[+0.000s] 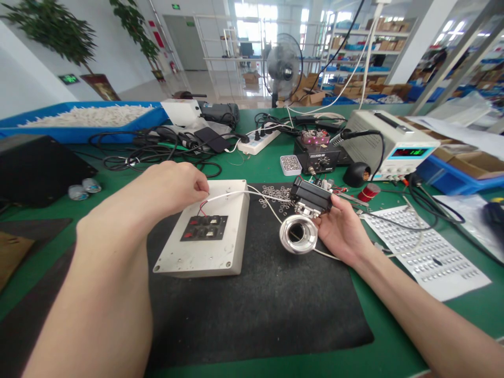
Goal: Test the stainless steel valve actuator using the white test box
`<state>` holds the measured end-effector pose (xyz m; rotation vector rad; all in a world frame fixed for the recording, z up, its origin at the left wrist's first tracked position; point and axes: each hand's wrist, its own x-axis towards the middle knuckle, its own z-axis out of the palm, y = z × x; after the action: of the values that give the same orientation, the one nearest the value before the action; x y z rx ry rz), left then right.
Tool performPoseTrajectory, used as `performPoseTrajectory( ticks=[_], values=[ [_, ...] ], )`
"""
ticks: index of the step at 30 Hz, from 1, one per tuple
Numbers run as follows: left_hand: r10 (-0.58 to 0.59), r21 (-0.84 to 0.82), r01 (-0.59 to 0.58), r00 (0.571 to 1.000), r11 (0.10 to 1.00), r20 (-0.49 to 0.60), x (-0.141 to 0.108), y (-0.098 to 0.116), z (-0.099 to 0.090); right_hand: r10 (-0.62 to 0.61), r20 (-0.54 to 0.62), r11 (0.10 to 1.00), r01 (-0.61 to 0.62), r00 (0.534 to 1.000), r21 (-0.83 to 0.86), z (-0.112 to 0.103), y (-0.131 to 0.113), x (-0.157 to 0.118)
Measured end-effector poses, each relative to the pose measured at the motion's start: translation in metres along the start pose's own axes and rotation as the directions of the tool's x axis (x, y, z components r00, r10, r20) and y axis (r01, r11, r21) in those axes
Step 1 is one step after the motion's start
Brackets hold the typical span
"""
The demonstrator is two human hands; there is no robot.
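My right hand point(342, 231) grips a motorized valve, its black actuator point(313, 197) on top and a shiny metal ring-shaped body point(298, 234) below, held above the black mat. From the actuator a white cable point(252, 192) runs left, ending in thin red and dark wires point(203, 208) at a black terminal plate point(205, 228). That plate sits on a pale box point(236, 231) lying on the mat. Over the box's far left edge is my left hand point(177, 184), fingers pinched together close to the cable end. Whatever is between those fingertips is hidden.
Small metal rings point(275, 195) lie scattered behind the valve. A soldering station point(318, 157), a power supply point(389, 139) and a white sheet with metal parts point(427, 247) stand or lie to the right. Tangled black cables point(157, 144) and a blue tray point(79, 121) are at the back left.
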<state>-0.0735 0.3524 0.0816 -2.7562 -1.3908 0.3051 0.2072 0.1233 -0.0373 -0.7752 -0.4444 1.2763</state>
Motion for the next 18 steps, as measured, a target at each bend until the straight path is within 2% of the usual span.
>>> performPoseTrajectory(
  ticks=[8, 18],
  values=[
    [-0.031, 0.013, 0.031, 1.0, 0.999, 0.001, 0.0005, 0.0012, 0.0009, -0.001, 0.003, 1.0, 0.001, 1.0, 0.007, -0.0016, 0.0012, 0.0019],
    [-0.013, 0.03, 0.014, 1.0, 0.999, -0.023, 0.0009, 0.0004, 0.0018, 0.004, 0.005, 1.0, -0.004, 1.0, 0.008, -0.0019, 0.0007, 0.0017]
  ],
)
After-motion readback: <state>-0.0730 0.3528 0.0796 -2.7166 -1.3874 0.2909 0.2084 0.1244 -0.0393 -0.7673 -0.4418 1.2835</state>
